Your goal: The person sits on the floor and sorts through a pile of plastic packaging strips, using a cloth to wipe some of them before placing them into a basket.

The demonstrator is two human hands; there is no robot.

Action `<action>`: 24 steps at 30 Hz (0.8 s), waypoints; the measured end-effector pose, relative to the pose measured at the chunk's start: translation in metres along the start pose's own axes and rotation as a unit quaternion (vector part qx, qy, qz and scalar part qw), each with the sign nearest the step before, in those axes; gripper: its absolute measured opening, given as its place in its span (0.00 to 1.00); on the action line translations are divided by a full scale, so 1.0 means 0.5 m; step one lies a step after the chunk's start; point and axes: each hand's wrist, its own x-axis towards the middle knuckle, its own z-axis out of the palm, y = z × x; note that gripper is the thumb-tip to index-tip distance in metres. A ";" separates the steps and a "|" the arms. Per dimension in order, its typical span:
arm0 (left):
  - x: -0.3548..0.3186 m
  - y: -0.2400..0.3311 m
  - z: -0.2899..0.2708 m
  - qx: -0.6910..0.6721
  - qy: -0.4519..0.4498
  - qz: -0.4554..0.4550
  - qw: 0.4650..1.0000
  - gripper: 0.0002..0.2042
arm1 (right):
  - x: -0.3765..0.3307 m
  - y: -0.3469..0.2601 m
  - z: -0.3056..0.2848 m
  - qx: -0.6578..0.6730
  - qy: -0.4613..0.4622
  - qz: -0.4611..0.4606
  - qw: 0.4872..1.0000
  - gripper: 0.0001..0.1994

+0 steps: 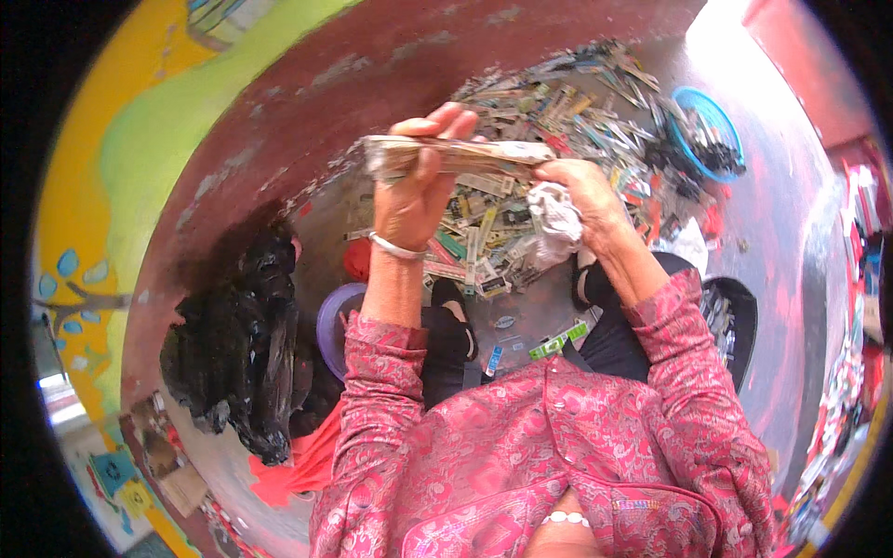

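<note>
We have the bundle of flat strips raised in the upper middle of the frame, lying nearly level across both hands. Our left hand has its thumb in front of the bundle and its fingers spread behind, so the grip looks fairly loose there; our right hand is closed on the other end, a crumpled white cloth hanging just under it.

We judge the bundle light, stiff along its length and a little springy, its thin layers apt to slide over one another or fan out. It should hold best pinched flat across its faces near both ends; the edges alone would give poor purchase, and hard bending could crease it. The cloth looks soft and limp.

Beyond the hands, we see a pile of loose strips and, at upper right, a blue basket
</note>
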 end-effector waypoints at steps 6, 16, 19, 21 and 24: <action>-0.001 0.008 0.003 0.042 0.099 -0.042 0.993 0.14 | -0.001 -0.006 -0.016 -0.180 -0.033 -0.037 0.982 0.07; -0.011 -0.011 -0.009 0.103 0.104 -0.138 0.980 0.15 | -0.026 -0.036 0.006 -0.491 -0.186 -0.150 0.838 0.25; -0.009 -0.009 0.000 0.117 0.075 -0.171 0.975 0.18 | -0.025 -0.018 0.017 -0.580 -0.209 -0.049 0.786 0.20; -0.008 -0.008 0.011 0.099 0.101 -0.171 0.975 0.20 | -0.014 0.006 0.005 -0.500 -0.221 -0.044 0.836 0.17; -0.015 -0.032 0.006 0.046 0.083 -0.163 0.982 0.29 | -0.016 0.000 -0.003 -0.444 -0.237 -0.019 0.864 0.14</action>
